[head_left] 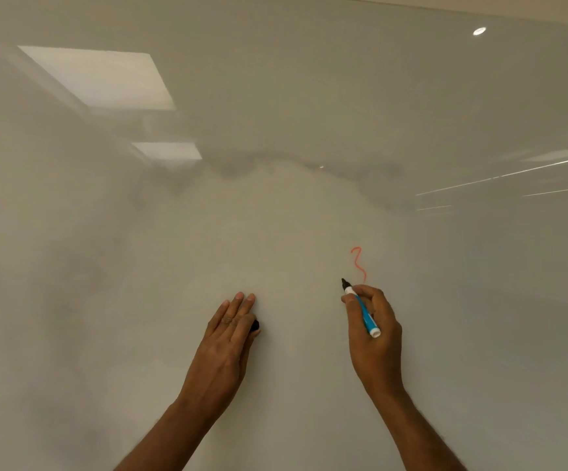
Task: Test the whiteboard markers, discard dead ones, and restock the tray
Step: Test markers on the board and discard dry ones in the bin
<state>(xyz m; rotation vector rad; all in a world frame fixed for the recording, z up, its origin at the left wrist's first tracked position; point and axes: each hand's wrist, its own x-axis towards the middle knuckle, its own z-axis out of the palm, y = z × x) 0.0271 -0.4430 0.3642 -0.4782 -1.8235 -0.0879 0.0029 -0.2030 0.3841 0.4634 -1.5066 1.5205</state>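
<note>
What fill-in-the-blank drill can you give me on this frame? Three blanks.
1. The right hand grips a marker with a ____ barrel.
2. The red squiggle on the whiteboard sits just above the ____ hand.
3. The left hand pinches a small black ____.
Missing: blue; right; cap.

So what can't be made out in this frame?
- Head view: the black object is mostly hidden under the left hand; whether it is a cap is unclear.
- Whether the marker tip touches the whiteboard: a single view cannot settle it.
- Marker label: covered by the right hand.
- Tray and other markers: outside the frame.
</note>
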